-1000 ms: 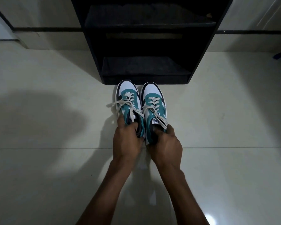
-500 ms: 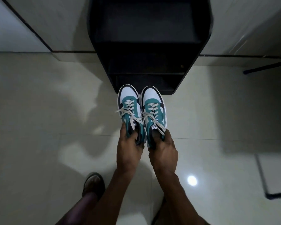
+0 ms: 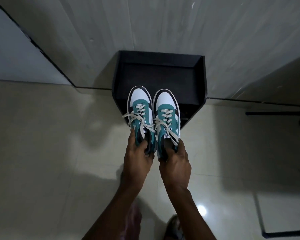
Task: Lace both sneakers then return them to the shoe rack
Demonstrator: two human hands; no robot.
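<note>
Two teal, white and black sneakers with cream laces are held side by side in the air, toes pointing away from me. My left hand (image 3: pixel 137 161) grips the heel opening of the left sneaker (image 3: pixel 140 110). My right hand (image 3: pixel 175 166) grips the heel opening of the right sneaker (image 3: pixel 166 115). Both shoes are laced, with loose lace ends hanging over their sides. Their toes overlap the front of the black shoe rack (image 3: pixel 202 80), seen from above against the wall. The heels are hidden under my fingers.
The rack stands against a pale wall on a glossy light tiled floor (image 3: pixel 50 153). A dark bar (image 3: pixel 275 113) lies on the floor at the right. A dark frame edge (image 3: pixel 265 227) shows at the lower right, and my foot (image 3: pixel 174 227) at the bottom.
I have risen with the shoes: they left the floor and now hang higher, over the rack's front. The view now looks down on the rack's top instead of into its shelves.
</note>
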